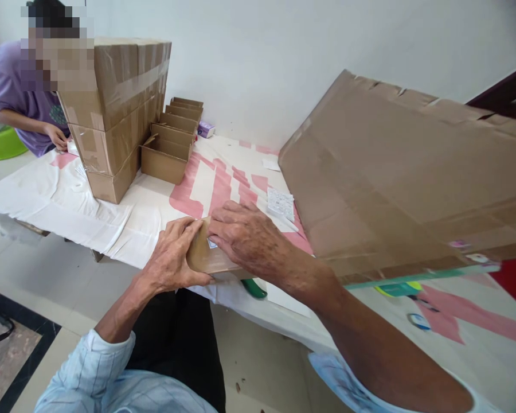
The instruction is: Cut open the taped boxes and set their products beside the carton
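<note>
A small closed cardboard box point(204, 257) lies at the table's near edge. My left hand point(172, 252) grips its left side, thumb along the near face and fingers over the top. On the box's top rests my right hand point(245, 235), its fingers curled together beside a small white and blue label point(212, 243). Whether those fingers pinch anything is hidden. Just right of the box, partly under my right wrist, a green handle-like object point(254, 288) shows. A patterned white sheet point(280, 204) lies beyond my right hand.
Taped cartons point(124, 97) are stacked at left, beside a row of open cardboard boxes point(165, 160). A large cardboard sheet or carton side point(404, 178) leans at right. Blue tape point(418, 321) lies nearer. At far left, a person in purple point(8, 80) works at the table.
</note>
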The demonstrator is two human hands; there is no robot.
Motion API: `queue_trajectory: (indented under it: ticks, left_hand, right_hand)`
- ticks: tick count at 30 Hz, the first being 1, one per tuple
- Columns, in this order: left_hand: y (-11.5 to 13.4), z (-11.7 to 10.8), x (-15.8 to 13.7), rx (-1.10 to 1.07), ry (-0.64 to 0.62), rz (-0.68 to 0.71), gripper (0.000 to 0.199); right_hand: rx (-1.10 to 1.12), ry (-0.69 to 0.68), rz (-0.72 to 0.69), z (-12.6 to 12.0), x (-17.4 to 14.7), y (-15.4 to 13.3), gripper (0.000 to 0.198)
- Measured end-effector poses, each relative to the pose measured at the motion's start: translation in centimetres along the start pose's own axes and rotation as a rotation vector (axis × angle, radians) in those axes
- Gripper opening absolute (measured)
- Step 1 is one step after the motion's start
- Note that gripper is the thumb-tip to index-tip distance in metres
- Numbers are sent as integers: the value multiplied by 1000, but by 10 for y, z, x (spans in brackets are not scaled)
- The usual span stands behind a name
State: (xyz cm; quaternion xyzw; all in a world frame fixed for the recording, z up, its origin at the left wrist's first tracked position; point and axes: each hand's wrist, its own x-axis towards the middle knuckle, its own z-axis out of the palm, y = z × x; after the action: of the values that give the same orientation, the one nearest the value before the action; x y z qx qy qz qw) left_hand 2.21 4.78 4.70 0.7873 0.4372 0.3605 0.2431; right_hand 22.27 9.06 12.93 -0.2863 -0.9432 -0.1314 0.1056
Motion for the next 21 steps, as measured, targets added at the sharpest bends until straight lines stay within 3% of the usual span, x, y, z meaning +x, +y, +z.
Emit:
queue_trajectory:
  ticks: [13,17,21]
  left_hand:
    - [4,-2,1,-1,4,4,113]
    - [3,-1,1,14,-2,-12,114]
    - [2,-2,1,5,-8,-13,113]
  right_hand:
    - [75,91,-40,7,-7,-2,27]
    - [353,225,41,-5,-9,-6,28]
    - [597,370,239,-28,-13,-5,20]
